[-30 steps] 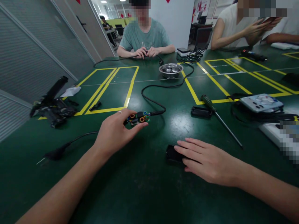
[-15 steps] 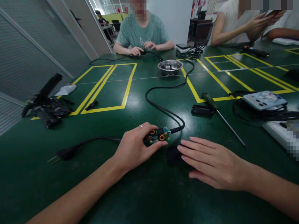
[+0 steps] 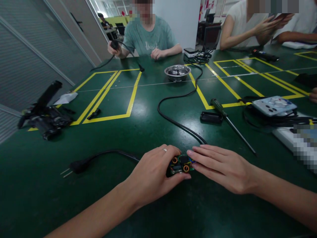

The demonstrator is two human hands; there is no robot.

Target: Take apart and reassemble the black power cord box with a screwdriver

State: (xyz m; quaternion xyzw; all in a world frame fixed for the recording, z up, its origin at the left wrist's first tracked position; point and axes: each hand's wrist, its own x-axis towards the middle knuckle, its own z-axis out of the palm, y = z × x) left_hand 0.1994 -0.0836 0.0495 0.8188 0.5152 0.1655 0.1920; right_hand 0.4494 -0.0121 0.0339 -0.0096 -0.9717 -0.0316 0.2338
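Note:
My left hand [image 3: 153, 173] grips a small green circuit board [image 3: 183, 160] by its left end, thumb below and fingers above. Two copper-wound coils and a black block show on the board. My right hand [image 3: 223, 168] lies with fingers stretched out, their tips over the board's right end where coloured wires enter. The black casing that was under these fingertips is now hidden by the board and hand. A black cable [image 3: 170, 118] runs away from the board's right side. Another cord on the left ends in a two-pin plug [image 3: 78, 166].
Right of centre lie a black shell piece [image 3: 211, 117] and a long screwdriver [image 3: 230, 123]. Farther off stands a metal bowl [image 3: 177, 73] with small parts. Black parts [image 3: 48, 115] are heaped at left. A phone [image 3: 274, 105] rests at right. Co-workers sit across the table.
My left hand has brought the circuit board right and nearer, up to my right fingertips and over the black casing. The plug has slid right. The co-worker opposite has lifted a cable.

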